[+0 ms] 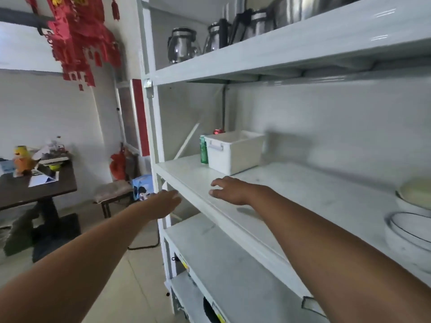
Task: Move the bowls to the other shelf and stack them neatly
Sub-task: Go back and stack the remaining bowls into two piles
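Bowls [410,231] sit at far right of the middle shelf [291,197], w/ dark rim lines; prob ceramic, so stiff, slick, breakable. Grip by rim, thumb inside. Left hand [163,202] and right hand [227,190] both empty, fingers loose, well apart from bowls.

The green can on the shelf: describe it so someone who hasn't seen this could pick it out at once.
Find the white shelving unit and the middle shelf that the right hand reaches over. Near its far left end stands a white bin with a grey handle. The green can stands upright just left of that bin; the only other can is red and half hidden behind the bin.
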{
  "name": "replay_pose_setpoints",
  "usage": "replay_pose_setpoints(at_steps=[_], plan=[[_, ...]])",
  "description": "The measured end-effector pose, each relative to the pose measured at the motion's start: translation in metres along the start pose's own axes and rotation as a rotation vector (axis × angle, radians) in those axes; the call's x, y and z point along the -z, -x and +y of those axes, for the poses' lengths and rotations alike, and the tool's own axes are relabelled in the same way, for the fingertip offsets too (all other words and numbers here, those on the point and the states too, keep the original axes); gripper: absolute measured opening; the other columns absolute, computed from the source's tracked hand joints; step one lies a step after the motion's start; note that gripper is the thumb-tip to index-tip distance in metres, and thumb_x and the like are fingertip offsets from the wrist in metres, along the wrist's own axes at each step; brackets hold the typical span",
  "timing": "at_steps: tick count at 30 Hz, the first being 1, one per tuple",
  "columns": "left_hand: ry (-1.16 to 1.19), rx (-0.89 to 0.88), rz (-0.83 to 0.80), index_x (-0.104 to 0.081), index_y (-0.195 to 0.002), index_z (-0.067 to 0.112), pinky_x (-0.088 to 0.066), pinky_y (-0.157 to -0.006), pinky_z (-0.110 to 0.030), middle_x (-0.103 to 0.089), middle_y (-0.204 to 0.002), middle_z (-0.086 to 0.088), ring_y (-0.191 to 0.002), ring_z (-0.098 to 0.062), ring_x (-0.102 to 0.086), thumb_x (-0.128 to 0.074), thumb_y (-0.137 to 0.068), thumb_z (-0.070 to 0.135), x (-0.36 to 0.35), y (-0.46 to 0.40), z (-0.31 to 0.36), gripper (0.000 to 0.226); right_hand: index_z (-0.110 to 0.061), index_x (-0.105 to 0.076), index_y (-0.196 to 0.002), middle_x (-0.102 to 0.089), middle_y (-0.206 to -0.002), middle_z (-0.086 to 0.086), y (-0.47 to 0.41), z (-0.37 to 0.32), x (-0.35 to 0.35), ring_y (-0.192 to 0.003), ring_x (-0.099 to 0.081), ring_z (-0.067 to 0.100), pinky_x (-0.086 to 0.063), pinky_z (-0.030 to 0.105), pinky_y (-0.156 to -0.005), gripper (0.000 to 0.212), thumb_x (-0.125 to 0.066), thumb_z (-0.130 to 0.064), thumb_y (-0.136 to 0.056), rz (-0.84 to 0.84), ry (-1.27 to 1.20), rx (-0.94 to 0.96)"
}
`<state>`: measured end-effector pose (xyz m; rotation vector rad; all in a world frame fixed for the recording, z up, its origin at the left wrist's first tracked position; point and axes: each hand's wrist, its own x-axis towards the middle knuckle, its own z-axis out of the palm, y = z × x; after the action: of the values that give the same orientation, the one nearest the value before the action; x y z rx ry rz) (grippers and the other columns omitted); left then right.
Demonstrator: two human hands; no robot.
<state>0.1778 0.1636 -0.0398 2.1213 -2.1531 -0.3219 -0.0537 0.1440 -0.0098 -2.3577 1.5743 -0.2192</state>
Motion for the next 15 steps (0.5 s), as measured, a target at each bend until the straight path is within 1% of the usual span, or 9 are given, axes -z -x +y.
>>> replay_pose_setpoints(at_steps=[2,4,6,8,11,13,15], plan=[[-0.015,-0.094,-0.001,-0.028,-0.151,0.012,-0.021,-0.118,-0.044,-0.026,-0.158,-0.014,-0.144,-0.032,-0.026,-0.031,-0.104,0.036,-0.001,-0.032,0.029,0.053,-0.031,-0.040,-0.149,-0.030,-0.160,0.002,0.010,0.024,0.016,-0.145,-0.032,0.025,-0.026,0.044,-0.118,0.061,-0.043,-0.061,-0.096,0.037,-0.009,-0.118],[-0.092,-0.195,0.008,-0.018,-0.154,0.018,-0.024,-0.117,-0.041,-0.019,-0.160,-0.010,-0.144,-0.029,-0.025,-0.025,-0.105,0.033,0.002,-0.047,0.061,0.051,-0.031,-0.039,-0.149,-0.031,-0.159,0.002,0.025,0.048,0.031,-0.144,-0.035,0.025,-0.028,0.044,-0.117,0.062,-0.042,-0.062,-0.096,0.072,-0.004,-0.230],[-0.038,-0.271,0.037,-0.014,-0.154,0.022,-0.022,-0.116,-0.035,-0.018,-0.161,-0.006,-0.145,-0.026,-0.023,-0.022,-0.106,0.033,0.004,-0.062,0.094,0.050,-0.033,-0.037,-0.150,-0.030,-0.159,0.000,0.044,0.070,0.042,-0.144,-0.034,0.025,-0.027,0.045,-0.117,0.064,-0.039,-0.065,-0.095,0.118,0.005,-0.353],[-0.008,-0.342,-0.034,-0.020,-0.153,0.018,-0.018,-0.118,-0.036,-0.022,-0.160,-0.008,-0.146,-0.028,-0.023,-0.028,-0.105,0.037,0.001,-0.071,0.124,0.052,-0.034,-0.035,-0.150,-0.030,-0.159,-0.001,0.066,0.090,0.050,-0.145,-0.032,0.026,-0.026,0.045,-0.117,0.064,-0.038,-0.066,-0.094,0.172,0.038,-0.489],[0.133,-0.464,-0.140,-0.033,-0.149,0.012,-0.021,-0.119,-0.043,-0.031,-0.155,-0.014,-0.143,-0.033,-0.028,-0.038,-0.102,0.039,-0.007,-0.088,0.169,0.054,-0.031,-0.036,-0.151,-0.033,-0.157,0.000,0.104,0.111,0.059,-0.145,-0.031,0.025,-0.024,0.041,-0.117,0.061,-0.038,-0.060,-0.097,0.252,0.082,-0.627],[0.129,-0.545,-0.160,-0.035,-0.148,0.013,-0.023,-0.118,-0.043,-0.033,-0.154,-0.015,-0.142,-0.033,-0.029,-0.038,-0.101,0.041,-0.013,-0.091,0.195,0.055,-0.031,-0.037,-0.150,-0.034,-0.157,0.001,0.129,0.121,0.063,-0.145,-0.032,0.025,-0.024,0.041,-0.117,0.059,-0.039,-0.058,-0.098,0.287,0.086,-0.703],[0.122,-0.613,-0.182,-0.033,-0.149,0.016,-0.022,-0.118,-0.042,-0.032,-0.155,-0.013,-0.143,-0.031,-0.028,-0.036,-0.101,0.043,-0.022,-0.084,0.222,0.055,-0.031,-0.038,-0.149,-0.035,-0.156,0.001,0.155,0.130,0.067,-0.144,-0.034,0.025,-0.026,0.041,-0.116,0.058,-0.040,-0.058,-0.098,0.319,0.113,-0.774]])
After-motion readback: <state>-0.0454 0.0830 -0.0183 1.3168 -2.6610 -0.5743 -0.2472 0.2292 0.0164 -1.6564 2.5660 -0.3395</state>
